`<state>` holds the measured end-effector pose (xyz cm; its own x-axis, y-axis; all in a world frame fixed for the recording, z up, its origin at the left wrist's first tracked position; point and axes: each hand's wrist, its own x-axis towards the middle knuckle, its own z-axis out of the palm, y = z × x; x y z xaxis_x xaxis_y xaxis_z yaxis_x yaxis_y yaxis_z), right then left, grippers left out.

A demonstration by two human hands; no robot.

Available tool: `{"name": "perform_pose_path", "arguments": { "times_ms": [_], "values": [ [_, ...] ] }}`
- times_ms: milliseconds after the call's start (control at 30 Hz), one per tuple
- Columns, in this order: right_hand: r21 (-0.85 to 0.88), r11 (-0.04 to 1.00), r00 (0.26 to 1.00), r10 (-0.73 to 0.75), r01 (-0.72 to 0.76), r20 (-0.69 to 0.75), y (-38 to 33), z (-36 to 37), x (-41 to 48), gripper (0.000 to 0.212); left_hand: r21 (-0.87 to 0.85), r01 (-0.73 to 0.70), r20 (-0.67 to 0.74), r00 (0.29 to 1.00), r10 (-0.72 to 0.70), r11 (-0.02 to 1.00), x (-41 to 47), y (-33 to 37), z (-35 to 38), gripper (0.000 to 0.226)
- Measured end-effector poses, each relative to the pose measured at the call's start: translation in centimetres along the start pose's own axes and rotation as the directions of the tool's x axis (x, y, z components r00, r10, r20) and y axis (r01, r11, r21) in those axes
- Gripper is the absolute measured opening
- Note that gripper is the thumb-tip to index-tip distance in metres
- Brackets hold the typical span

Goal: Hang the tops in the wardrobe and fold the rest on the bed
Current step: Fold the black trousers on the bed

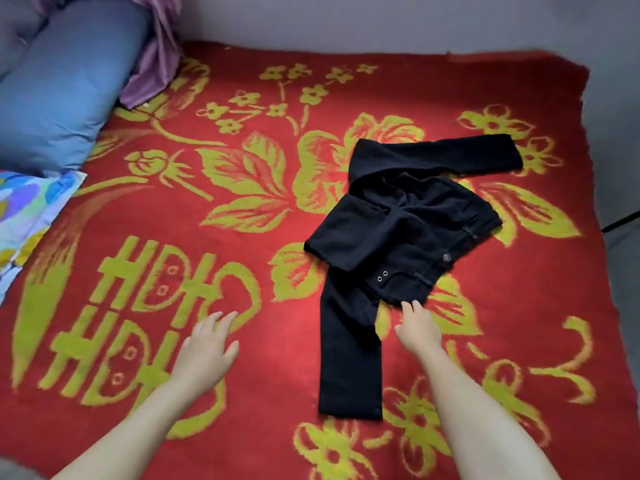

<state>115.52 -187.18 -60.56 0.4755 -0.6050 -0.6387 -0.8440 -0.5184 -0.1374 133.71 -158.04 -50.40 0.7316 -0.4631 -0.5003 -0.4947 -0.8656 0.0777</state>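
status: black fabric trousers (398, 237) with a metal button and rivets are lying crumpled on the red fuzzy blanket (277, 375) with yellow-green flower print, right of the bed's centre; one leg is running straight toward the camera, the other is pointing off to the far right, and the waist part is sitting bunched and folded over between them. The right hand (417, 329) is reaching in palm down, fingers nearly straight and close together, fingertips (414, 306) touching the near edge of the waist part just beside the near leg, not visibly curling round the fabric. The left hand (211, 344) is sitting well apart from the trousers over bare blanket, palm down, fingers straight and slightly spread, holding nothing; contact with the blanket: cannot tell. A blue pillow (59, 98) is lying at the far left, a purple cloth (152, 64) is hanging just beside it, and a multicolour floral sheet (27, 209) is poking in at the left edge
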Motion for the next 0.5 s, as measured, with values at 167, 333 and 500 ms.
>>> {"name": "perform_pose_path", "arguments": {
  "times_ms": [167, 333, 500],
  "values": [
    [-0.034, 0.998, 0.998, 0.047, -0.046, 0.029, 0.7, 0.3, 5.3, 0.065, 0.017, 0.043, -0.007, 0.999, -0.043, 0.999, -0.7, -3.2, 0.8, 0.056],
    [-0.036, 0.996, 0.996, 0.081, -0.080, 0.048, 0.3, 2.8, 7.8, 0.067, 0.013, 0.141, 0.025, 0.990, -0.141, 0.990, -2.9, -6.7, 3.0, 0.057],
    [-0.048, 0.999, 0.981, 0.012, -0.022, -0.192, 1.5, 3.4, 8.0, 0.034, 0.058, 0.151, 0.063, 0.986, -0.155, 0.987, -4.6, -7.4, 4.2, 0.057]
  ]
}}
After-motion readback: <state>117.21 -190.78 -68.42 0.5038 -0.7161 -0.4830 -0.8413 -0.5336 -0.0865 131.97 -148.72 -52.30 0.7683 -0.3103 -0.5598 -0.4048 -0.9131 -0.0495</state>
